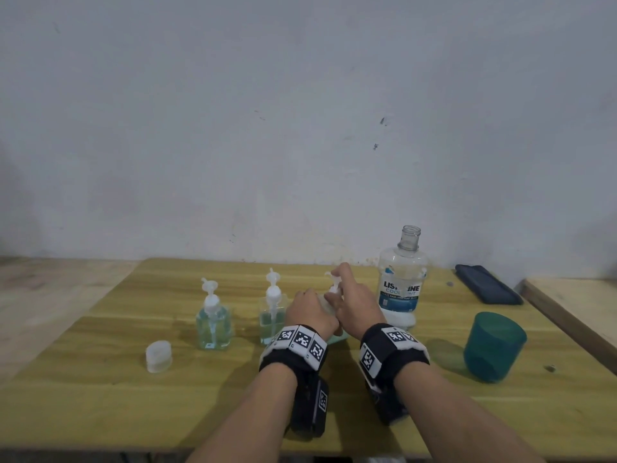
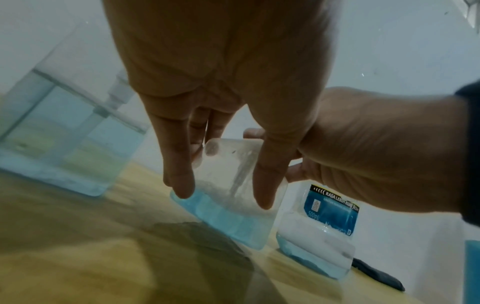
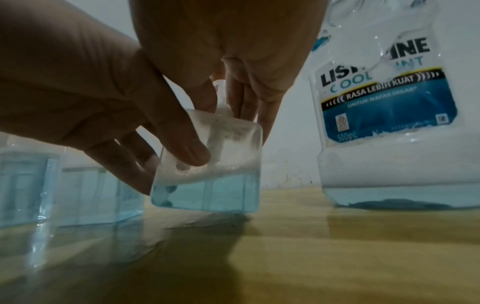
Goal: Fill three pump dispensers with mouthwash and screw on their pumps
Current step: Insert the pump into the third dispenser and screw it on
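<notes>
Two square clear dispensers, one and the other, stand at the left, holding blue mouthwash with white pumps on. The third dispenser sits between my hands, foam over its blue liquid, leaning slightly off the table. My left hand grips its body, fingers down one face and thumb on another. My right hand pinches the white pump at the dispenser's neck. The uncapped mouthwash bottle stands just right of my hands, nearly drained.
A clear bottle cap lies at the front left of the wooden table. To the right stands a teal cup, with a dark flat case behind it near the wall. A second wooden surface adjoins on the right.
</notes>
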The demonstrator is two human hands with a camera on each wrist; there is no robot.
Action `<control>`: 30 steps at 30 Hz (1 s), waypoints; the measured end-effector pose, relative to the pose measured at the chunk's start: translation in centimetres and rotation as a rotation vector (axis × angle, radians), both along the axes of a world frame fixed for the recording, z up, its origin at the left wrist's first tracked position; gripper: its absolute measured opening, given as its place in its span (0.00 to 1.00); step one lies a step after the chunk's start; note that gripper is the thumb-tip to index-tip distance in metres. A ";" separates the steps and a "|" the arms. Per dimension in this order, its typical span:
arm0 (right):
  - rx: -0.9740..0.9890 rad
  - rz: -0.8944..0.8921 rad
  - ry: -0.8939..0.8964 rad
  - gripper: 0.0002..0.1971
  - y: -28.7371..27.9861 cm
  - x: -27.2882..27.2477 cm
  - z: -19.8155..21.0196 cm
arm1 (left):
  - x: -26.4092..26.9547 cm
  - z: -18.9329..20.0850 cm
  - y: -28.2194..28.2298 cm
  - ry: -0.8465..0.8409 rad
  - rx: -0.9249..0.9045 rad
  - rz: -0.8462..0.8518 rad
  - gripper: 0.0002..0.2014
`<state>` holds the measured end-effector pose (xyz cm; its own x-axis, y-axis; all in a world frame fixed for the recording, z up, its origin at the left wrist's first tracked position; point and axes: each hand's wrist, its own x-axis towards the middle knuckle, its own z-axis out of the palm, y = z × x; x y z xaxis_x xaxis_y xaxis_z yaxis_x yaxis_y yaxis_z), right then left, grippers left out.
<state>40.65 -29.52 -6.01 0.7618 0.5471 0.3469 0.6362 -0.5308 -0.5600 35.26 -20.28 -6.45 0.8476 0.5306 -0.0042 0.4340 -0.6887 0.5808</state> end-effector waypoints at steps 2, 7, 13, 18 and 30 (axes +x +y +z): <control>0.041 -0.020 0.044 0.15 0.0 -0.1 0.0 | -0.1 0.1 -0.1 -0.001 0.019 0.005 0.26; 0.116 -0.009 0.115 0.16 -0.5 -0.5 0.4 | 0.0 0.2 -0.1 -0.026 0.022 0.004 0.26; 0.087 -0.015 0.123 0.16 -0.4 -1.0 0.7 | 0.1 -0.7 -0.3 -0.028 0.029 0.000 0.29; 0.054 -0.035 0.269 0.22 -0.6 0.5 0.6 | 0.2 -1.2 -0.1 -0.037 0.026 -0.017 0.30; 0.025 -0.120 0.135 0.25 -1.2 0.0 1.6 | 1.1 -0.6 0.1 0.070 0.022 -0.043 0.29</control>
<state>40.65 -30.73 -4.43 0.8617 0.4423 0.2489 0.4871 -0.5833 -0.6500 36.33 -20.16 -7.09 0.8678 0.4940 -0.0533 0.4426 -0.7201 0.5344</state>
